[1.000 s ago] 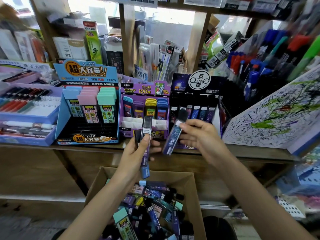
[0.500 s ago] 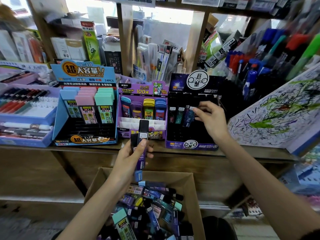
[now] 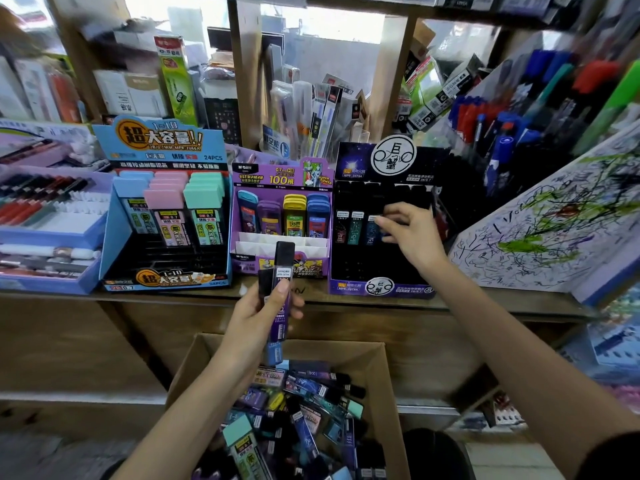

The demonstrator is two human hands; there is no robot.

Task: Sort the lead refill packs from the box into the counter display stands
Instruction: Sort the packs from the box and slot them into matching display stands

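Observation:
A cardboard box (image 3: pixel 391 372) below the counter holds several mixed lead refill packs (image 3: pixel 304 407). My left hand (image 3: pixel 254 317) grips two slim black-capped purple packs (image 3: pixel 284 265) upright above the box. On the counter stand a blue display stand (image 3: pixel 162 280), a purple one (image 3: pixel 280 174) and a black one (image 3: pixel 381 289). My right hand (image 3: pixel 414 233) reaches into the black stand and pinches a dark blue pack (image 3: pixel 372 232) that sits third in its upper row, beside two other packs.
A lilac pen tray (image 3: pixel 52 237) lies at the counter's left. A scribbled test pad (image 3: pixel 554 233) leans at the right, with pen racks (image 3: pixel 502 140) behind it. Boxed stationery fills the shelves behind the stands. The counter's front edge runs just above the box.
My right hand carried a dark blue pack from in front of the counter up into the black stand's row. The left hand stayed over the box with its packs.

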